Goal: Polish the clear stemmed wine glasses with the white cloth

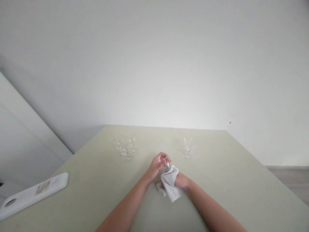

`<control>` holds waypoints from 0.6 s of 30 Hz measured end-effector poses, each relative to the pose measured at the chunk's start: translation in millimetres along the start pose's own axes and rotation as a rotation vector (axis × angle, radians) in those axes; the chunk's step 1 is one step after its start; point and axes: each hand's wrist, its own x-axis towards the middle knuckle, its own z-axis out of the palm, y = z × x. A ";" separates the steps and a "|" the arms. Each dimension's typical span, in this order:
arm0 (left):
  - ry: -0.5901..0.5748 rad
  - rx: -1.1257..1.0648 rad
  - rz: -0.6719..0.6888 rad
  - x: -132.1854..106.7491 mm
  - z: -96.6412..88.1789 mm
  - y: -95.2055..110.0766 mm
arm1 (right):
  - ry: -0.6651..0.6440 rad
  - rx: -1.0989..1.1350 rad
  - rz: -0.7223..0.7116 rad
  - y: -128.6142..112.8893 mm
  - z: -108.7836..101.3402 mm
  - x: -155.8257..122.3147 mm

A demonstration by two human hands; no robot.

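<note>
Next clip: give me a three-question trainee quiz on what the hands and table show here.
1. True or false: the left hand grips a small clear glass.
2. What does the right hand hold? A) white cloth B) sponge C) phone case
3. Fill in: the white phone case lies near the table's ____ edge.

Key: 1 true. 2 A, the white cloth, pressed to the glass. 3 left. The glasses at the far left and the lone glass at the far right stand untouched.
</note>
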 end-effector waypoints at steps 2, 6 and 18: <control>-0.005 0.013 0.002 0.0 0.2 0.2 | 0.004 0.006 0.007 0.7 0.0 0.0; -0.009 0.053 -0.014 -0.4 1.2 1.6 | -0.005 0.018 0.031 1.5 0.0 0.1; 0.008 0.057 -0.029 -1.1 4.8 4.8 | -0.020 -0.011 -0.008 1.1 0.0 0.6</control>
